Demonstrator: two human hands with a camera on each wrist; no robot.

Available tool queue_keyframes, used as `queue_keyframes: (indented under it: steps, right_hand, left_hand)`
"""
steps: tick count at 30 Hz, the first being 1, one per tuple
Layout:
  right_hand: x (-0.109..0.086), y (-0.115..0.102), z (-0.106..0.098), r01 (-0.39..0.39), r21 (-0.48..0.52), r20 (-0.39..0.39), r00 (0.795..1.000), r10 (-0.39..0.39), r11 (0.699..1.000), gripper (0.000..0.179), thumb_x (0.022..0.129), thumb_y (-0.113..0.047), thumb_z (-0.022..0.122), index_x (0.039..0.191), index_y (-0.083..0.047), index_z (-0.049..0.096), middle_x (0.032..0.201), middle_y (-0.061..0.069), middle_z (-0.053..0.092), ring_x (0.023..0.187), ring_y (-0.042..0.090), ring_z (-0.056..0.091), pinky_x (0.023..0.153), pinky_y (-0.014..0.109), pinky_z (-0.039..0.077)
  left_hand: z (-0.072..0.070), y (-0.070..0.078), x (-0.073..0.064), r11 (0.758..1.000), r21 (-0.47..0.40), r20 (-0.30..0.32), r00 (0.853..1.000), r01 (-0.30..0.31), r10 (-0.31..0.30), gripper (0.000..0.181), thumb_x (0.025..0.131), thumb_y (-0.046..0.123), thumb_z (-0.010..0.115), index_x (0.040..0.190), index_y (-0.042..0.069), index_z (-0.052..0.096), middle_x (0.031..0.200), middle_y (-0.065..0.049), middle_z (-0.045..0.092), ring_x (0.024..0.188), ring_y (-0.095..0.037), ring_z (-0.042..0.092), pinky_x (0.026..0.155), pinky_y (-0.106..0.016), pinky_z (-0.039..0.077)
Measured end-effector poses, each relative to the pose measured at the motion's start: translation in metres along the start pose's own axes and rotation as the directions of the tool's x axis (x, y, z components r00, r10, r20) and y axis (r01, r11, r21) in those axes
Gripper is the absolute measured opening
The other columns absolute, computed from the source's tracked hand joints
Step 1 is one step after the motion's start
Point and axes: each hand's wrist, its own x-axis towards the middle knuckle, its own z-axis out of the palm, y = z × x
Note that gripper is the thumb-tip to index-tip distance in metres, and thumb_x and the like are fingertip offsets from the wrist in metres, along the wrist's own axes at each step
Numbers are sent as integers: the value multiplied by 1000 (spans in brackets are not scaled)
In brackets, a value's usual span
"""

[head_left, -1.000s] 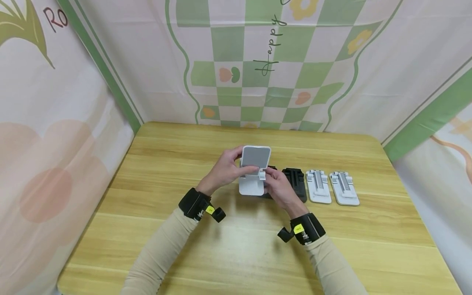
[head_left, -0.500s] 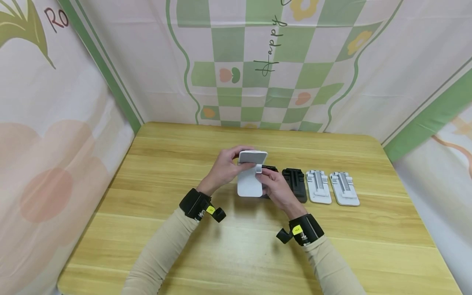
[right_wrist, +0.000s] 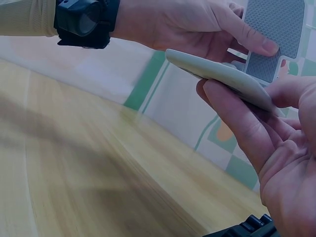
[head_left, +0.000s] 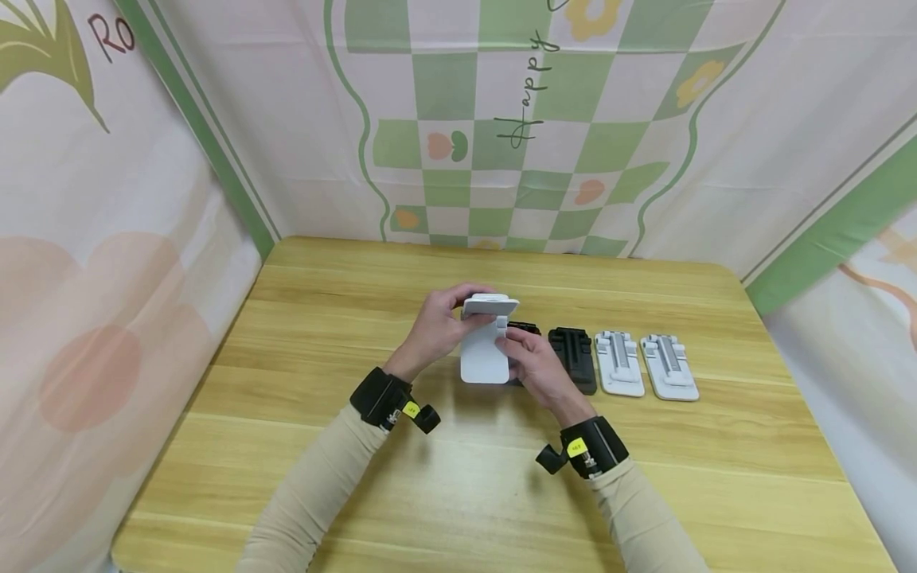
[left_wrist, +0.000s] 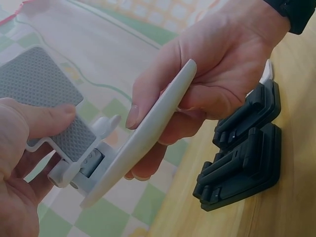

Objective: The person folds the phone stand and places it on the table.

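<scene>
A white folding phone stand is held above the table between both hands. My left hand grips its upper plate, with the thumb lying on the grey textured pad in the left wrist view. From the other side, my right hand pinches the white base plate between thumb and fingers. A hinge joins the two plates, which stand at an angle to each other. In the right wrist view, the base plate shows nearly edge-on above the right fingers.
Right of the hands, a black folded phone stand and two white ones lie in a row. Another black stand is partly hidden behind the right hand. Patterned cloth hangs beyond the wooden table.
The padded plate has tilted from facing the head camera to nearly edge-on, and the base plate shows more fully below it. Both hands keep hold and have shifted only slightly.
</scene>
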Motion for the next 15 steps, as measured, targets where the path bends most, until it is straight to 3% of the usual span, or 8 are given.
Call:
queue_keyframes:
  steps: [8, 15]
  right_hand:
    - [-1, 0, 1, 2, 3, 6, 1000, -2, 1000, 46, 98, -16, 48, 134, 12, 40, 105, 4, 67, 91, 22, 66, 68, 31, 57]
    - [0, 1, 0, 4, 9, 3, 1000, -4, 1000, 46, 98, -15, 48, 134, 12, 40, 105, 4, 67, 91, 22, 66, 68, 31, 57]
  left_hand:
    - [2, -2, 0, 999, 0, -32, 999, -39, 39, 27, 78, -4, 69, 104, -5, 66, 100, -18, 70, 95, -17, 64, 82, -32, 53]
    - [10, -33, -1, 1000, -24, -23, 1000, -8, 7, 29, 81, 5, 70, 110, 4, 66, 106, -10, 69, 99, -14, 61, 84, -33, 52]
